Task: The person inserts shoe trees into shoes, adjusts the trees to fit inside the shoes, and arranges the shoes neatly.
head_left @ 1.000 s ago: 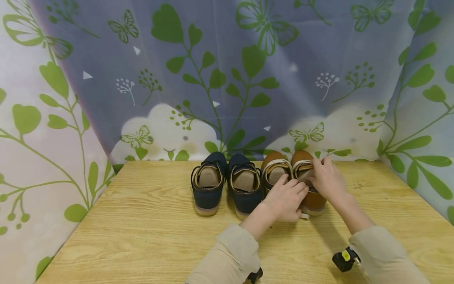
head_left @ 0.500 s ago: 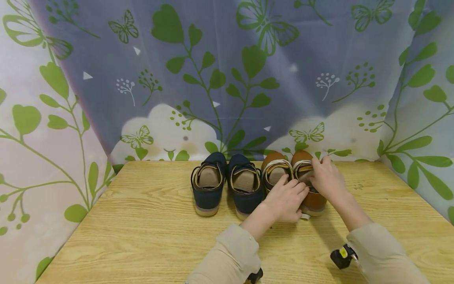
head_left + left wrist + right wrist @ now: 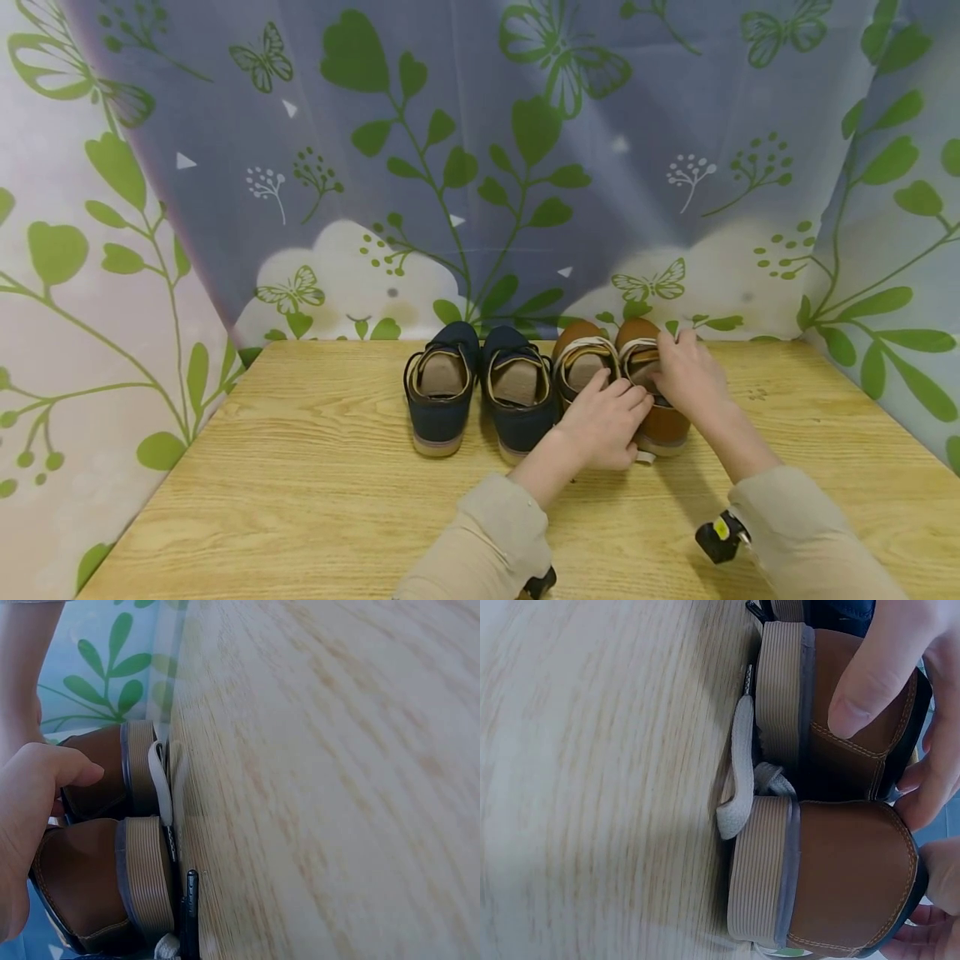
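Observation:
Two brown leather shoes stand side by side, heels toward me. My right hand (image 3: 692, 375) grips the outer side of the right brown shoe (image 3: 663, 429) at its opening. My left hand (image 3: 606, 423) reaches over the left brown shoe (image 3: 579, 335), its fingertips at the inner rim of the right one. In the right wrist view, the fingers touch the collar while the thumb (image 3: 851, 712) hangs apart from them. A flat pale shoelace (image 3: 740, 772) lies loose on the table behind the heels. The fingertips inside the shoe are hidden from above.
Left of the brown pair stand two navy shoes (image 3: 438, 425), with dark laces and brown paper-like inserts. All stand on a light wooden table (image 3: 300, 467) near its back edge. A patterned cloth (image 3: 465, 167) hangs behind and along the sides.
The right wrist and forearm have shifted slightly left and up. My left hand and all the shoes look unmoved.

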A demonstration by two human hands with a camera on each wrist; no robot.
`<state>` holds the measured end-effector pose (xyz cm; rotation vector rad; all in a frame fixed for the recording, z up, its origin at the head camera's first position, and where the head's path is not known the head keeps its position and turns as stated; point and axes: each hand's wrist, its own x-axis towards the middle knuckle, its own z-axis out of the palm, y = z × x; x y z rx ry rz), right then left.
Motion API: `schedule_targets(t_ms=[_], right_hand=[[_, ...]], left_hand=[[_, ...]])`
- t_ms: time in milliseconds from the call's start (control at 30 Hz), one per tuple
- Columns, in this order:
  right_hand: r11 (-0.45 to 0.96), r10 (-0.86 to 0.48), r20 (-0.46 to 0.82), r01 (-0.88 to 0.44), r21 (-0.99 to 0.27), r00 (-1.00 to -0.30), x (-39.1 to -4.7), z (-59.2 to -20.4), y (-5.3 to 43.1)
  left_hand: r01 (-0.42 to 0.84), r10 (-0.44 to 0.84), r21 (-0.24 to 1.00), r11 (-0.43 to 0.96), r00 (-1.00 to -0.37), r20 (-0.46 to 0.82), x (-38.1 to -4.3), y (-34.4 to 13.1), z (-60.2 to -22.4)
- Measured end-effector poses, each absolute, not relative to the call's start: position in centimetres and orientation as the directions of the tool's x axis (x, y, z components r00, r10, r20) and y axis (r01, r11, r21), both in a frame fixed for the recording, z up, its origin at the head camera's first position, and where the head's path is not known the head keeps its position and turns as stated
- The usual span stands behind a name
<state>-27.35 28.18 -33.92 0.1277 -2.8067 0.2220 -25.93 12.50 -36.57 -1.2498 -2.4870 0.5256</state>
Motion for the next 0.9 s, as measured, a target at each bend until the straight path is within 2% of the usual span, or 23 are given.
schedule_targets(t_ms=[667, 900], right_hand=[[0.984, -0.076, 0.368, -0.128, -0.121, -0.927, -27.09, -34.30, 28.04], [0.979, -0.067, 0.377, -0.134, -0.156, -0.924, -27.21, -34.56, 28.53]], left_hand=[[0.697, 0.815, -0.462, 0.549, -0.569, 0.110, -25.86, 12.35, -36.71], [0.699, 0.810, -0.458, 0.549, -0.580, 0.085, -25.83, 12.15, -36.69]])
